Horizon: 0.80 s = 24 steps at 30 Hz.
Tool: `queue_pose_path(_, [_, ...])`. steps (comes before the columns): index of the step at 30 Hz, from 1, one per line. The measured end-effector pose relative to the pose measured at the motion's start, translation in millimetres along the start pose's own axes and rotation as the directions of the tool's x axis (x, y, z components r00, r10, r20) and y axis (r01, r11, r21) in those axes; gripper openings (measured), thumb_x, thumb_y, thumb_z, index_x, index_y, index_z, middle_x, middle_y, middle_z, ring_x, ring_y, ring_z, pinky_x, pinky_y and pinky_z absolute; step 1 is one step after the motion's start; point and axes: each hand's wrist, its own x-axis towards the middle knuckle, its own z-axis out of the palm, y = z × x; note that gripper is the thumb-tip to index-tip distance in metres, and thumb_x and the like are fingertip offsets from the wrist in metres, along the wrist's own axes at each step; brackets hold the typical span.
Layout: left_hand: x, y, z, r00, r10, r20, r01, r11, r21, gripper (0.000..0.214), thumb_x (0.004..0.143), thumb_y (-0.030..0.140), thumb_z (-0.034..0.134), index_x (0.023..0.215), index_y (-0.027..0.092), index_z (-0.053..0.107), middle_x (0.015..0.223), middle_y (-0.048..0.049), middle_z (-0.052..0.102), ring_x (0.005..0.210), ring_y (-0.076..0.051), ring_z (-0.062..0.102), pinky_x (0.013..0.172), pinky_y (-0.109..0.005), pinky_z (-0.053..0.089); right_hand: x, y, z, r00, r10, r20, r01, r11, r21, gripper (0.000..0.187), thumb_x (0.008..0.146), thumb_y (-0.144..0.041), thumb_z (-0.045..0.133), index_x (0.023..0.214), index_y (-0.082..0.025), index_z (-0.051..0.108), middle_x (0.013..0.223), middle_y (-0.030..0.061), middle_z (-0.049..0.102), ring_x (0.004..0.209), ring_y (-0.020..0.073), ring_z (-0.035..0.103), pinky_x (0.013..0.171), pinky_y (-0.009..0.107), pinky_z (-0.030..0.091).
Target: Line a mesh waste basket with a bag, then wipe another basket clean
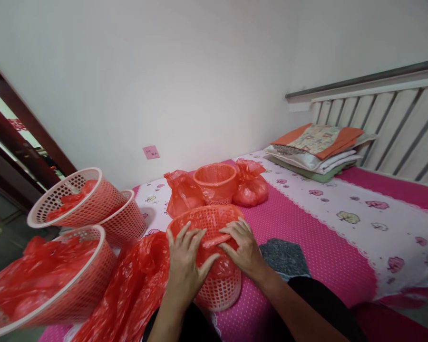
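Note:
A pink perforated plastic basket (219, 292) stands upright in front of me, lined with a thin red plastic bag (221, 266) folded over its rim. My left hand (185, 256) is at the near left of the rim, its fingers curled over the bag's edge and its thumb along the outside. At the right of the rim my right hand (243, 244) grips the bag's folded edge between thumb and fingers. Beside my left forearm lies a crumpled heap of red plastic bags (135, 285).
Behind stands another bag-lined basket (216, 183), between two knotted red bags (183, 192). More pink baskets (107, 185) with red bags crowd the left. A grey cloth (285, 256) lies right of my hands. Folded bedding (317, 147) sits by the headboard (388, 128).

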Motion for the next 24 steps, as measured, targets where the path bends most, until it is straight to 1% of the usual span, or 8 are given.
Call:
queue_pose_path(4, [5.8, -3.7, 7.6, 0.997, -0.047, 0.064, 0.048, 0.999, -0.024, 0.009, 0.095, 0.024, 0.063, 0.103, 0.024, 0.066, 0.095, -0.0027, 0.074, 0.098, -0.028, 0.069, 0.118, -0.076, 0.019, -1.4, -6.0, 1.9, 1.0, 0.003, 0.017, -0.003, 1.0, 0.005, 0.025, 0.091, -0.025, 0.073, 0.114, -0.023, 0.063, 0.105, 0.006, 0.069, 0.106, 0.027, 0.064, 0.111, 0.06, 0.041])
queue_pose_path(5, [6.3, -5.0, 7.6, 0.995, -0.058, 0.086, 0.062, 0.997, -0.044, 0.008, 0.096, 0.02, 0.059, 0.096, 0.024, 0.066, 0.09, -0.0008, 0.073, 0.091, -0.025, 0.068, 0.118, -0.073, 0.022, -1.8, -6.8, 1.8, 1.0, 0.008, 0.022, -0.008, 1.0, 0.013, 0.026, 0.091, -0.024, 0.073, 0.115, -0.023, 0.063, 0.106, 0.0061, 0.07, 0.106, 0.0269, 0.064, 0.112, 0.06, 0.041])
queue_pose_path(8, [6.8, -8.1, 4.6, 0.991, -0.06, 0.123, 0.071, 0.993, -0.092, 0.016, 0.096, 0.017, 0.054, 0.088, 0.024, 0.064, 0.084, 0.0011, 0.069, 0.084, -0.022, 0.064, 0.116, -0.065, 0.031, -3.3, -5.5, -1.4, 1.0, 0.006, 0.027, -0.007, 0.999, 0.046, 0.033, 0.091, -0.024, 0.073, 0.122, -0.024, 0.061, 0.114, 0.0074, 0.07, 0.114, 0.0273, 0.064, 0.114, 0.059, 0.041])
queue_pose_path(12, [5.7, -16.0, 1.3, 0.991, -0.072, 0.117, 0.087, 0.988, -0.129, 0.018, 0.099, 0.023, 0.051, 0.086, 0.024, 0.063, 0.08, 0.0017, 0.066, 0.081, -0.021, 0.061, 0.113, -0.058, 0.033, -6.6, 7.3, -15.7, 0.998, 0.051, -0.032, -0.049, 0.997, 0.06, 0.043, 0.094, -0.024, 0.068, 0.135, -0.025, 0.055, 0.13, 0.0109, 0.066, 0.128, 0.0281, 0.058, 0.114, 0.055, 0.044])
queue_pose_path(15, [5.0, -26.6, 0.8, 0.991, -0.079, 0.107, 0.096, 0.982, -0.163, 0.024, 0.102, 0.031, 0.048, 0.084, 0.024, 0.062, 0.076, 0.0016, 0.063, 0.078, -0.021, 0.058, 0.104, -0.051, 0.039, -11.7, 21.3, -30.0, 0.976, 0.18, -0.119, -0.171, 0.982, 0.077, 0.029, 0.098, -0.021, 0.059, 0.127, -0.025, 0.06, 0.123, 0.0099, 0.068, 0.119, 0.0256, 0.063, 0.105, 0.048, 0.052])
queue_pose_path(18, [5.7, -36.5, 1.2, 0.993, -0.085, 0.082, 0.099, 0.978, -0.182, 0.031, 0.103, 0.038, 0.046, 0.08, 0.023, 0.061, 0.074, 0.0008, 0.061, 0.075, -0.021, 0.055, 0.087, -0.042, 0.042, -19.2, 27.3, -36.5, 0.952, 0.278, -0.129, -0.262, 0.957, 0.125, 0.02, 0.097, -0.018, 0.056, 0.115, -0.025, 0.064, 0.109, 0.0065, 0.07, 0.104, 0.0223, 0.068, 0.094, 0.04, 0.057])
queue_pose_path(21, [7.3, -42.3, 2.0, 0.994, -0.09, 0.067, 0.102, 0.976, -0.19, 0.035, 0.103, 0.042, 0.046, 0.078, 0.023, 0.06, 0.073, 0.0004, 0.061, 0.075, -0.022, 0.055, 0.08, -0.038, 0.04, -27.8, 18.3, -29.0, 0.972, 0.221, -0.078, -0.209, 0.968, 0.141, 0.03, 0.092, -0.01, 0.053, 0.116, -0.025, 0.063, 0.111, 0.0061, 0.069, 0.107, 0.0215, 0.067, 0.094, 0.038, 0.056])
queue_pose_path(24, [8.2, -44.8, 3.2, 0.993, -0.103, 0.064, 0.114, 0.974, -0.194, 0.035, 0.103, 0.043, 0.046, 0.078, 0.022, 0.06, 0.073, 0.0004, 0.061, 0.075, -0.022, 0.056, 0.081, -0.038, 0.04, -35.7, 3.0, -12.3, 0.993, 0.101, -0.058, -0.098, 0.994, 0.05, 0.042, 0.088, -0.003, 0.051, 0.123, -0.024, 0.06, 0.121, 0.0087, 0.066, 0.117, 0.0237, 0.062, 0.101, 0.043, 0.051])
